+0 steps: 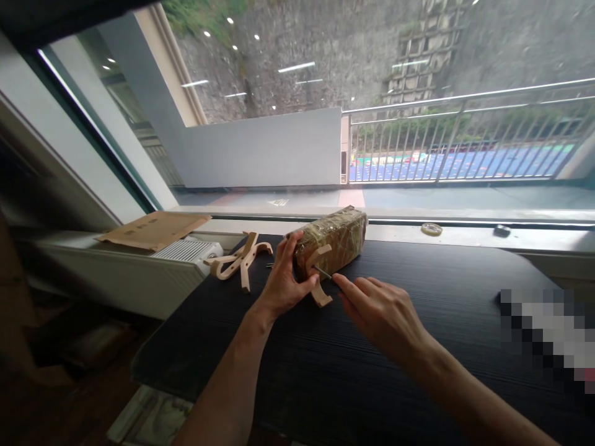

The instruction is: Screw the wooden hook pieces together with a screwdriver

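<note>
A long block wrapped in brown, shiny tape (pixel 341 232) lies on the black table. Against its near end rests a curved wooden hook piece (pixel 321 296). My left hand (pixel 284 279) grips that end, fingers over the block's left edge and thumb by the wooden piece. Closed round a tool, probably a screwdriver (pixel 323 272), is my right hand (pixel 379 303); the handle is hidden in the palm. Its thin metal shaft points left and meets the middle of the wooden piece. More curved wooden hook pieces (pixel 244 257) lie crossed together left of my left hand.
The black table (pixel 446 297) stands against the window sill (pixel 390 232). A roll of tape (pixel 432 229) and a small dark object (pixel 502 230) sit on the sill. Flat cardboard (pixel 155 229) covers part of a white radiator (pixel 186 263) at left. A blurred-out patch hides something at right.
</note>
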Motion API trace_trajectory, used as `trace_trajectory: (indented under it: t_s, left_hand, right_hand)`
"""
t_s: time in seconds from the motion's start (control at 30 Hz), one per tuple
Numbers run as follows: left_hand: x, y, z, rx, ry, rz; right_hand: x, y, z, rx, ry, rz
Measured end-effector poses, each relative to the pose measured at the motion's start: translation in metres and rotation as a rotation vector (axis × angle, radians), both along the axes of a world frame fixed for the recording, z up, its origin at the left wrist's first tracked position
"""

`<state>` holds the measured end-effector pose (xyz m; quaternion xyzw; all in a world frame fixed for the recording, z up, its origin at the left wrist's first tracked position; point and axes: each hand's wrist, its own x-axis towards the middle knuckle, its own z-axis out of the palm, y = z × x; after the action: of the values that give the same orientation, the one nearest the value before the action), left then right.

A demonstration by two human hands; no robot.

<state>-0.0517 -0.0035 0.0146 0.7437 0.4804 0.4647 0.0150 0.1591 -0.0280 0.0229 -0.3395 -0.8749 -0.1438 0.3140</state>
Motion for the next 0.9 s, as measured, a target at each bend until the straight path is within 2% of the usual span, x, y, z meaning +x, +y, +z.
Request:
trace_trajectory:
  t_s: [0.13,0.37,0.43,0.6,0.67,0.77,0.9]
  left_hand:
    - [0.004,0.001,0.0,0.015,0.005,0.01]
    - [0.007,-0.001,0.0,0.018,-0.01,0.013]
    - [0.007,0.0,-0.001,0.022,-0.026,0.012]
    - [0.008,0.001,-0.004,0.011,-0.062,0.006]
    - [0.009,0.001,-0.004,0.007,-0.069,-0.002]
    - [0.01,0.002,-0.004,0.015,-0.073,-0.02]
    - [0.01,0.002,-0.004,0.026,-0.066,-0.024]
  right_hand:
    - [-0.004,-0.005,-0.002,-0.068,0.004,-0.047]
    - [-0.008,-0.012,0.0,-0.521,0.338,-0.018]
    - [-0.007,-0.012,0.0,-0.508,0.326,-0.022]
    - [-0.005,-0.013,-0.001,-0.121,0.015,-0.029]
    - [-0.004,-0.013,-0.001,-0.049,-0.044,-0.033]
    - [-0.005,-0.013,-0.002,-0.104,0.02,-0.033]
    - [-0.006,-0.01,-0.005,-0.36,0.293,0.059]
